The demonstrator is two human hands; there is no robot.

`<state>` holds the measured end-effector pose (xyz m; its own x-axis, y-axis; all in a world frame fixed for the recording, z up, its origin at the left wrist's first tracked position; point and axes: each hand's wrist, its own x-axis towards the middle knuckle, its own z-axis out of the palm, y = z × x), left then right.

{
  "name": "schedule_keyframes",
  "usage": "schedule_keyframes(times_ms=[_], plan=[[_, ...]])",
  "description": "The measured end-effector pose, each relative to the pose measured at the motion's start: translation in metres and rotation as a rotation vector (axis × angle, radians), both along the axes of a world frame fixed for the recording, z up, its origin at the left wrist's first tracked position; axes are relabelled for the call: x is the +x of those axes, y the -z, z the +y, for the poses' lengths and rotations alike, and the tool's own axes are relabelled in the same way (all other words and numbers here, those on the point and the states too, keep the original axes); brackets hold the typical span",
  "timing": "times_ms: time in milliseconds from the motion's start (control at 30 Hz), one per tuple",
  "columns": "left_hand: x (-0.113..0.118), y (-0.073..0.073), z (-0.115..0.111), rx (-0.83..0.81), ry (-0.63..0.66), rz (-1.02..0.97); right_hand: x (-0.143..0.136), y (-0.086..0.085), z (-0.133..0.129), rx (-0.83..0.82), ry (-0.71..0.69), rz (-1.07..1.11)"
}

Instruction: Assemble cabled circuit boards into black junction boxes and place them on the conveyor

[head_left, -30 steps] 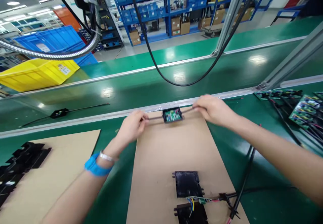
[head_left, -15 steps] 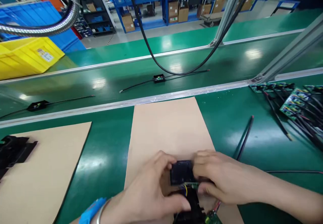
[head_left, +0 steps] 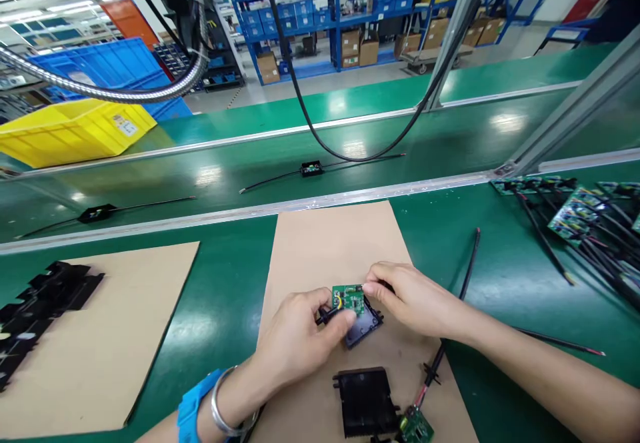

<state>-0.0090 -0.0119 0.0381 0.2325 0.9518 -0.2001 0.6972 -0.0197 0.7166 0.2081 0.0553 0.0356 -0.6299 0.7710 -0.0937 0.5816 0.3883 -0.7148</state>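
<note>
Above the middle cardboard sheet [head_left: 345, 243], my left hand [head_left: 305, 330] pinches a small green circuit board [head_left: 349, 298] and the black cable stub at its left side. Thumb and forefinger of my right hand [head_left: 410, 296] are closed at the board's upper right corner. Beneath the board a dark, shallow casing part [head_left: 364, 326] shows, tilted. Nearer to me, a black casing half [head_left: 367, 402] lies on the cardboard. Beside it is a second green board [head_left: 416, 426] with red wires and a black cable.
Black casings [head_left: 45, 303] lie on the left cardboard [head_left: 135, 323]. Wired boards [head_left: 580, 213] are piled at the right. Two small black units with cables [head_left: 311, 168] [head_left: 97, 213] rest behind the metal rail. A yellow bin [head_left: 75, 130] stands back left; a black cable hangs ahead.
Both hands have moved up off the black casing, which now lies uncovered on the cardboard. The green board now shows face-up between my fingers, over the dark part. The view has shifted slightly.
</note>
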Motion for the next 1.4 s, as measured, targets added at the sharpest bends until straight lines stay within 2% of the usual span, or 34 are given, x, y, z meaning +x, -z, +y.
schedule_keyframes(times_ms=[100,233,300,367,467,600,767,967,1400], plan=[[0.008,0.01,-0.001,0.139,-0.056,0.077,-0.007,0.001,-0.004,0.006,0.047,-0.026],[0.022,0.019,-0.003,0.337,-0.058,0.118,-0.028,0.002,-0.016,0.346,0.1,-0.291],[0.026,0.02,-0.004,0.299,-0.054,0.098,-0.036,0.001,-0.024,0.487,0.031,-0.406],[0.026,0.018,-0.007,0.172,-0.041,0.054,-0.037,0.001,-0.03,0.545,-0.08,-0.416],[0.02,0.016,-0.013,0.036,-0.016,0.034,-0.026,0.001,-0.028,0.502,-0.258,-0.338],[0.011,0.027,-0.02,0.126,0.031,0.111,-0.008,0.009,-0.015,0.455,-0.425,-0.357],[0.003,0.044,-0.019,0.141,0.112,0.209,-0.005,0.022,-0.004,0.527,-0.525,-0.365],[-0.005,0.042,-0.01,0.145,0.21,0.249,-0.008,0.021,-0.001,0.613,-0.644,-0.318],[-0.003,0.037,-0.007,0.161,0.245,0.307,-0.023,0.012,-0.002,0.373,-0.53,-0.39]])
